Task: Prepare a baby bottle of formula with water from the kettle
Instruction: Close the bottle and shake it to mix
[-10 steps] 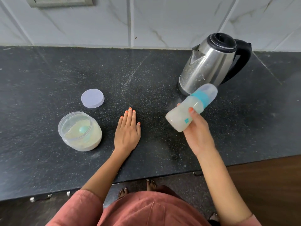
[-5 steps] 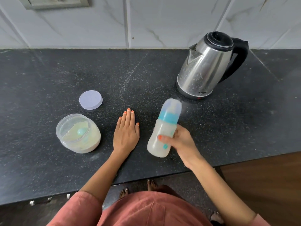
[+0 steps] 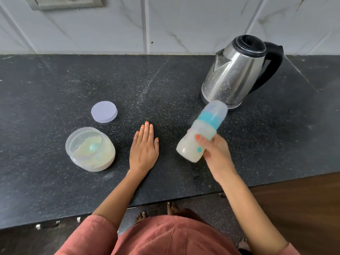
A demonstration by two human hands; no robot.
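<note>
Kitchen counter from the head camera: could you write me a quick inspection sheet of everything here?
Surface: black speckled counter, faint powdery streaks.
Job's things: capped baby bottle holding milky liquid, tilted, off the counter; steel kettle at the back, lid shut; open formula jar with a teal scoop inside; its lid lies apart behind it.
Clutter: nothing seen.
Hands: right hand wraps the bottle; left hand lies flat, empty.
Cables: nothing seen.
Surroundings: white tiled wall with a switch plate; bare feet below the counter edge.
</note>
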